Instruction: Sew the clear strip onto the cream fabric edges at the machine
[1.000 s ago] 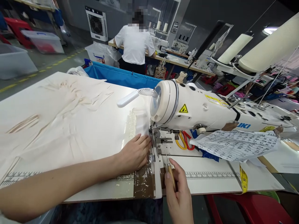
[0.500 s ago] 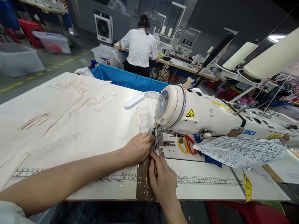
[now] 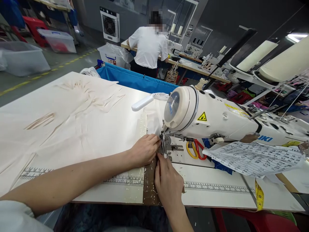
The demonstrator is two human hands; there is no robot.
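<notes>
At the needle end of the sewing machine (image 3: 217, 120), the left hand (image 3: 145, 149) lay flat with its fingers together, pressing the cream cloth (image 3: 72, 125) onto the bench (image 3: 217, 188) right beside the presser foot (image 3: 162, 145). The right hand (image 3: 169, 183) came up from below, its fingertips pinched close at the cloth's edge just in front of the foot; whether it gripped a tool or only the cloth could not be told, since its own back hid the fingers. Both hands sat so near the needle that a sudden start of the machine could have caught a fingertip. Uneven pressure from the left hand could also have skewed the cloth and puckered the seam. The scissors (image 3: 195, 149) lay just behind the foot, apart from both hands.
</notes>
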